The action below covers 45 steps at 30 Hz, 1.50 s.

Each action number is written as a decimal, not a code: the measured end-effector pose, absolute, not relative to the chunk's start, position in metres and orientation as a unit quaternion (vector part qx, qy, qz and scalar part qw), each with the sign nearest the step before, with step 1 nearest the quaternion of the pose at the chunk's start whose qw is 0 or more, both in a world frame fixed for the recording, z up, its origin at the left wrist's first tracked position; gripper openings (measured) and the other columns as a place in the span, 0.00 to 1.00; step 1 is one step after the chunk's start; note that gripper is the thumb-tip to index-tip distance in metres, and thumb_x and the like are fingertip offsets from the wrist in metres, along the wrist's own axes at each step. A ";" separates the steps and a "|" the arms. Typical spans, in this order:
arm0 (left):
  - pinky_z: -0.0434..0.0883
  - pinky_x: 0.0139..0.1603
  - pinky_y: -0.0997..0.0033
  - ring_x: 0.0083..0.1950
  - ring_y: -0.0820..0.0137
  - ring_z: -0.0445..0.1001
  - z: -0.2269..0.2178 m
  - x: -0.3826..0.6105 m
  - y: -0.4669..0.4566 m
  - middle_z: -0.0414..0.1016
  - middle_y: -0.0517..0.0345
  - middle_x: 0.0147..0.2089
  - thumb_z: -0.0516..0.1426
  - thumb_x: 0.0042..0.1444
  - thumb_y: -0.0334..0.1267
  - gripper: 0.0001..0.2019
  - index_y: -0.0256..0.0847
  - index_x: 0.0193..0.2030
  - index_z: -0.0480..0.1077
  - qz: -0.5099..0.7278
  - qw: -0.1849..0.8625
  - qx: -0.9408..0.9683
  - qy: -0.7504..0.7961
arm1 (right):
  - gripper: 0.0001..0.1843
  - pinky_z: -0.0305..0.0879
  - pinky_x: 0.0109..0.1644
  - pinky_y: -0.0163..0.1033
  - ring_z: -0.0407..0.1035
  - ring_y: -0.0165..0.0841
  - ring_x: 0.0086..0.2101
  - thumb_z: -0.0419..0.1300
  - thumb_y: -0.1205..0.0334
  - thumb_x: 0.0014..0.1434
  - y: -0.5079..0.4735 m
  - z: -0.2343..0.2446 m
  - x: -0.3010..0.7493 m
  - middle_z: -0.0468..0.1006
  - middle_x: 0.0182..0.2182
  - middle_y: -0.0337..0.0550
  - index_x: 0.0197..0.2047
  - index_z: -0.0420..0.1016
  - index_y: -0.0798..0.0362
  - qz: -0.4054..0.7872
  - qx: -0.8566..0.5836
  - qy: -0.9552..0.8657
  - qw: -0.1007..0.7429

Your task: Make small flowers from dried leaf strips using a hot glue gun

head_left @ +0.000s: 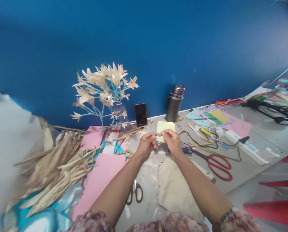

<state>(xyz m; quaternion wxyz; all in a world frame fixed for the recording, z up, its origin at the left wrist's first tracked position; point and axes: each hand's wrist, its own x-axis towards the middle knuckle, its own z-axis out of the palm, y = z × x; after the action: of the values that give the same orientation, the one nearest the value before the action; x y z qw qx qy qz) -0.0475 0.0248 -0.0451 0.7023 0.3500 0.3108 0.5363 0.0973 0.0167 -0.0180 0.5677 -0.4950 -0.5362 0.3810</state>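
Note:
My left hand point(147, 143) and my right hand point(172, 140) meet above the grey table point(245, 167), fingers pinched together on a small pale strip of dried leaf point(159, 135). Both hands are closed on it from either side. Just behind them lies a pale yellow paper point(166, 126). Below my forearms sit small black scissors point(135, 192) and a beige cloth point(174, 190), with leaf scraps scattered around.
A vase of cream leaf flowers point(105, 87), a black phone point(140, 114) and a steel flask point(174, 102) stand against the blue wall. Dried husks point(57, 164) and pink paper point(102, 174) lie left. Red scissors point(218, 166), a power strip point(245, 146), cables and coloured papers lie right.

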 end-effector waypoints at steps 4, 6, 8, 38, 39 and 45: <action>0.73 0.30 0.72 0.29 0.71 0.76 -0.047 -0.047 0.023 0.77 0.56 0.30 0.72 0.41 0.40 0.20 0.34 0.38 0.72 0.521 0.733 0.328 0.289 | 0.13 0.64 0.37 0.37 0.69 0.34 0.29 0.61 0.53 0.57 0.016 -0.018 0.097 0.77 0.26 0.39 0.29 0.77 0.53 0.331 -0.495 -0.583 0.553; 0.73 0.29 0.73 0.28 0.72 0.75 -0.048 -0.048 0.023 0.77 0.56 0.30 0.72 0.43 0.41 0.19 0.34 0.36 0.72 0.513 0.750 0.317 0.272 | 0.13 0.65 0.38 0.37 0.70 0.35 0.30 0.60 0.53 0.58 0.017 -0.019 0.097 0.78 0.26 0.40 0.29 0.78 0.53 0.321 -0.495 -0.596 0.545; 0.72 0.28 0.74 0.27 0.73 0.74 -0.048 -0.049 0.023 0.75 0.57 0.28 0.71 0.44 0.41 0.17 0.34 0.35 0.72 0.509 0.756 0.314 0.264 | 0.14 0.65 0.38 0.37 0.70 0.35 0.31 0.60 0.52 0.58 0.017 -0.021 0.098 0.78 0.27 0.41 0.30 0.79 0.53 0.320 -0.492 -0.602 0.542; 0.70 0.33 0.74 0.27 0.76 0.70 -0.051 -0.067 0.034 0.73 0.59 0.27 0.71 0.42 0.31 0.15 0.35 0.37 0.73 0.499 0.786 0.290 0.222 | 0.12 0.64 0.34 0.37 0.68 0.33 0.28 0.62 0.57 0.52 0.023 -0.023 0.096 0.80 0.30 0.42 0.38 0.81 0.53 0.330 -0.496 -0.596 0.538; 0.70 0.33 0.74 0.27 0.76 0.70 -0.052 -0.066 0.034 0.73 0.58 0.27 0.71 0.42 0.31 0.15 0.34 0.37 0.74 0.497 0.786 0.295 0.220 | 0.12 0.65 0.35 0.37 0.69 0.33 0.28 0.62 0.58 0.52 0.024 -0.025 0.096 0.81 0.32 0.43 0.38 0.81 0.53 0.329 -0.502 -0.595 0.535; 0.70 0.33 0.73 0.29 0.76 0.71 -0.054 -0.065 0.034 0.73 0.59 0.29 0.70 0.43 0.30 0.14 0.34 0.36 0.73 0.489 0.785 0.320 0.207 | 0.12 0.61 0.30 0.35 0.67 0.32 0.23 0.59 0.55 0.58 0.026 -0.027 0.099 0.78 0.22 0.38 0.30 0.78 0.52 0.345 -0.490 -0.608 0.522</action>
<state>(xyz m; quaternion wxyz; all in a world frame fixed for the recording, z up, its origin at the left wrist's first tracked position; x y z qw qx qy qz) -0.0645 0.0344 -0.0544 0.7846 0.3200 0.2072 0.4890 0.0992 0.0264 -0.0267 0.5216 -0.4898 -0.6075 0.3449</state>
